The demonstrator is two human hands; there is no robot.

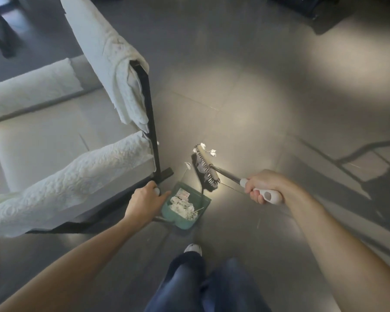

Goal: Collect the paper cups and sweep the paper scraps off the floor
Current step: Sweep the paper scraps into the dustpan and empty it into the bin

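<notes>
A green dustpan [203,199] sits on the grey floor below the middle of the view, with a heap of white paper scraps [182,204] inside. My left hand [144,200] grips the top of its handle. My right hand [260,186] grips the white handle of a broom [204,168], whose black-and-white bristled head rests on the floor just beyond the pan. A few loose paper scraps [212,152] lie by the far side of the broom head, and one more scrap [187,165] lies to its left. No paper cup is in view.
A white armchair [61,136] with a black metal frame and quilted covers stands close on the left, its front leg [154,140] right by my left hand. My legs and one shoe [193,248] are at the bottom. Dark furniture [311,10] stands at the far right.
</notes>
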